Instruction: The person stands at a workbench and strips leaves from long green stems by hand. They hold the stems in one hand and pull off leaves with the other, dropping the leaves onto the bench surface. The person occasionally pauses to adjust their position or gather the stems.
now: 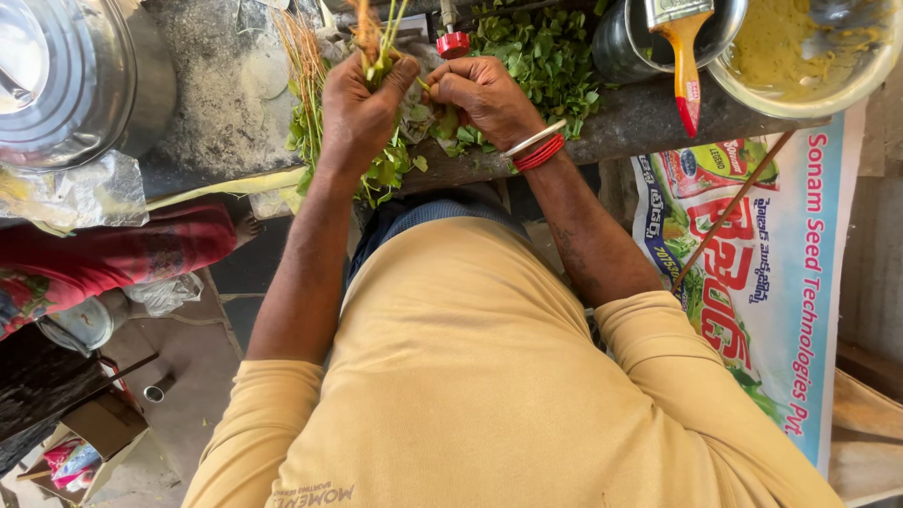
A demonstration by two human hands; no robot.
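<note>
Hands at work on leafy greens: left hand (357, 108) clenched round a bunch of stems (376, 47), roots up; right hand (484, 94) pinching leaves at the bunch's base, over the grey surface (649, 118). Beyond, plucked leaves (541, 52) already heaped, seemingly well along; bunch in hand left to strip. Farther right, brush (685, 56) in a steel pot.

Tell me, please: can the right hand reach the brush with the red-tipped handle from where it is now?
Probably yes. The right hand rests on the loose green leaves, and the brush lies to its right, its handle hanging out of a steel pot. Nothing stands between them; only the leaves lie there.
</note>
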